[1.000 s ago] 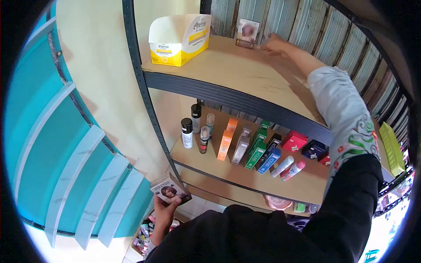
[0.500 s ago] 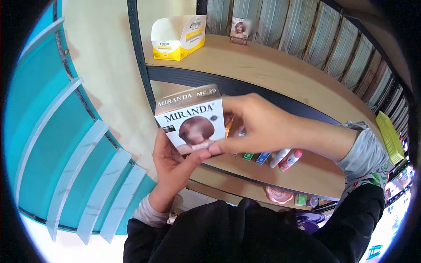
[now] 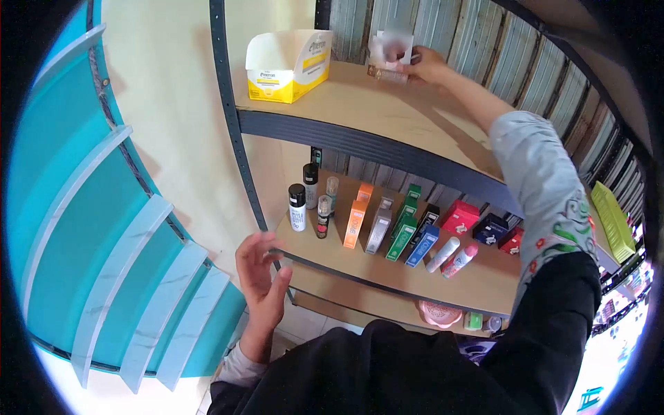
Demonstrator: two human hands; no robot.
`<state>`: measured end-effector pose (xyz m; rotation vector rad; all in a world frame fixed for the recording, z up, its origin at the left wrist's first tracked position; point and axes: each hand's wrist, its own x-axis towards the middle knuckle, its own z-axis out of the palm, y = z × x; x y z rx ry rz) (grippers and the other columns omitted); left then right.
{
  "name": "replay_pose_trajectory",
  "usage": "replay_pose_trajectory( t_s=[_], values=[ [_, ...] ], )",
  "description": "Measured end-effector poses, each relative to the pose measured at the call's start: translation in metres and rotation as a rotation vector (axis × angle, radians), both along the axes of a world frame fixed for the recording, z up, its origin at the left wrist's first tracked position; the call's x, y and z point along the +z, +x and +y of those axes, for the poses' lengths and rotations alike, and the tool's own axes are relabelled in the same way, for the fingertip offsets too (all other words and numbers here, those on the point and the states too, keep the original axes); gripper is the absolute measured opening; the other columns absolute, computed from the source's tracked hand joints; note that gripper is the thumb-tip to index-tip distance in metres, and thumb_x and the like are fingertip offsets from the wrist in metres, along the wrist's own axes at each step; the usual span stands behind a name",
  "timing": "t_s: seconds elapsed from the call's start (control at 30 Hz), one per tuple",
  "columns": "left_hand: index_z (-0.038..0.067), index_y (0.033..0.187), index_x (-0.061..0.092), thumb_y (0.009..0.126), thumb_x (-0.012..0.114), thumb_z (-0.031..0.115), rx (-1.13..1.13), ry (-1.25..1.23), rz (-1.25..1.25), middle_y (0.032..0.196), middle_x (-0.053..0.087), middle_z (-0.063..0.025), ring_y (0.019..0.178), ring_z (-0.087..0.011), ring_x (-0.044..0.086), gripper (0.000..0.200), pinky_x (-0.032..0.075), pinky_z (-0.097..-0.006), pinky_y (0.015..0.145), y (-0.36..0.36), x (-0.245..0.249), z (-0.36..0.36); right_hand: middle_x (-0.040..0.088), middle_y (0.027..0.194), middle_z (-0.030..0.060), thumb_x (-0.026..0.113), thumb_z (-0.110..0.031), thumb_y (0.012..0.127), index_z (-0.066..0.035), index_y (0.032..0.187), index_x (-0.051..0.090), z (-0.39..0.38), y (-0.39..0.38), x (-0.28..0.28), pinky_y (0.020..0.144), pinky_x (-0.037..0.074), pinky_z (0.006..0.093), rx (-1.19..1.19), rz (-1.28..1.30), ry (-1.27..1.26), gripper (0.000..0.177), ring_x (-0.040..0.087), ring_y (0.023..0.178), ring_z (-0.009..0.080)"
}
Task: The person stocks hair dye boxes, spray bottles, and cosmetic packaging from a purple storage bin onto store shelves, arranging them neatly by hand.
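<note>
My right hand (image 3: 427,67) is stretched out over the top shelf and grips a small white-and-brown hair dye box (image 3: 404,50) by its right side. This box overlaps another hair dye box (image 3: 374,69) standing at the back of the shelf, and only the left part of that one shows. Lower down, my left hand (image 3: 263,282) hangs in front of the shelf post, empty, with fingers curved and apart.
An open yellow-and-white carton (image 3: 289,69) stands on the top shelf's board (image 3: 360,104) at left. Below are spray cans (image 3: 297,207), upright boxes (image 3: 355,225), red boxes (image 3: 460,218) and two bottles (image 3: 458,261). Teal wall shelving (image 3: 131,266) lies left; a green basket (image 3: 613,220) sits right.
My right hand has carried the hair dye box up and away to the back of the top shelf. My left hand has let go of it and stays low, uncovering the shelf below.
</note>
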<state>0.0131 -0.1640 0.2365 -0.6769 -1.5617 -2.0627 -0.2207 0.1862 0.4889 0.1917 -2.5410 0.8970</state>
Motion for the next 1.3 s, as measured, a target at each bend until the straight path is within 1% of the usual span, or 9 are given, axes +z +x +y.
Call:
replay_pose_trajectory(
  t_s=[0.1, 0.2, 0.3, 0.5, 0.7, 0.8, 1.03, 1.13, 1.3],
  values=[
    [0.006, 0.129, 0.031, 0.078, 0.061, 0.006, 0.076, -0.018, -0.067, 0.120, 0.046, -0.0113, 0.105, -0.0215, 0.049, 0.060, 0.038, -0.0327, 0.084, 0.003, -0.015, -0.015, 0.063, 0.100, 0.0123, 0.079, -0.030, 0.065, 0.002, 0.110, 0.055, 0.005, -0.056, -0.015, 0.063, 0.056, 0.0308, -0.120, 0.107, 0.166, 0.060, 0.065, 0.083, 0.0204],
    [0.006, 0.129, 0.032, 0.078, 0.061, 0.007, 0.126, -0.003, -0.139, 0.119, 0.047, -0.0112, 0.105, -0.0215, 0.049, 0.059, 0.038, -0.0324, 0.084, 0.007, -0.025, -0.027, 0.063, 0.099, 0.0121, 0.079, -0.021, 0.067, 0.002, 0.109, 0.056, -0.009, -0.047, -0.012, 0.063, 0.056, 0.0290, -0.120, -0.063, 0.003, 0.053, 0.065, 0.082, 0.0210],
    [0.006, 0.129, 0.032, 0.078, 0.061, 0.007, 0.151, 0.016, -0.175, 0.119, 0.047, -0.0110, 0.104, -0.0215, 0.049, 0.059, 0.038, -0.0323, 0.084, 0.008, -0.031, -0.034, 0.063, 0.098, 0.0111, 0.077, -0.014, 0.069, 0.002, 0.108, 0.057, -0.006, -0.061, -0.020, 0.066, 0.056, 0.0277, -0.060, -0.028, -0.073, 0.047, 0.063, 0.087, 0.0204],
    [0.006, 0.129, 0.032, 0.078, 0.061, 0.008, 0.161, 0.038, -0.204, 0.119, 0.047, -0.0110, 0.104, -0.0211, 0.049, 0.059, 0.037, -0.0319, 0.084, 0.008, -0.033, -0.038, 0.063, 0.098, 0.0097, 0.075, -0.014, 0.071, 0.002, 0.109, 0.055, -0.008, -0.065, -0.027, 0.065, 0.057, 0.0271, 0.059, -0.006, -0.140, 0.046, 0.062, 0.085, 0.0188],
    [0.007, 0.129, 0.033, 0.078, 0.063, 0.008, 0.146, 0.038, -0.207, 0.119, 0.047, -0.0109, 0.104, -0.0211, 0.049, 0.059, 0.037, -0.0313, 0.083, 0.002, -0.034, -0.032, 0.061, 0.101, 0.0091, 0.077, -0.014, 0.069, 0.000, 0.112, 0.053, -0.019, -0.066, -0.026, 0.066, 0.057, 0.0276, 0.037, -0.034, -0.136, 0.051, 0.062, 0.087, 0.0203],
    [0.007, 0.129, 0.033, 0.078, 0.063, 0.008, 0.138, 0.034, -0.209, 0.119, 0.048, -0.0108, 0.104, -0.0211, 0.049, 0.059, 0.038, -0.0310, 0.083, 0.001, -0.034, -0.031, 0.058, 0.105, 0.0092, 0.075, -0.018, 0.073, -0.002, 0.119, 0.047, -0.023, -0.070, -0.029, 0.074, 0.055, 0.0275, 0.101, -0.019, -0.127, 0.057, 0.059, 0.093, 0.0189],
    [0.007, 0.129, 0.032, 0.079, 0.062, 0.008, 0.137, 0.017, -0.199, 0.119, 0.047, -0.0110, 0.103, -0.0210, 0.049, 0.059, 0.038, -0.0309, 0.084, 0.000, -0.037, -0.030, 0.057, 0.103, 0.0081, 0.076, -0.018, 0.072, -0.002, 0.114, 0.048, -0.031, -0.066, -0.028, 0.075, 0.055, 0.0287, 0.063, -0.032, -0.152, 0.053, 0.058, 0.094, 0.0188],
    [0.006, 0.129, 0.032, 0.079, 0.062, 0.007, 0.142, 0.018, -0.208, 0.119, 0.047, -0.0111, 0.103, -0.0211, 0.049, 0.059, 0.037, -0.0310, 0.084, 0.002, -0.035, -0.030, 0.053, 0.113, 0.0128, 0.080, -0.017, 0.067, 0.001, 0.120, 0.042, -0.027, -0.072, -0.028, 0.067, 0.058, 0.0301, 0.126, -0.031, -0.163, 0.068, 0.059, 0.094, 0.0231],
    [0.006, 0.129, 0.032, 0.079, 0.061, 0.007, 0.140, 0.020, -0.220, 0.119, 0.047, -0.0113, 0.104, -0.0212, 0.049, 0.058, 0.037, -0.0315, 0.084, 0.004, -0.034, -0.029, 0.055, 0.110, 0.0121, 0.080, -0.019, 0.067, 0.000, 0.119, 0.044, -0.027, -0.060, -0.024, 0.067, 0.058, 0.0306, 0.132, -0.085, -0.134, 0.066, 0.059, 0.095, 0.0229]
  ],
)
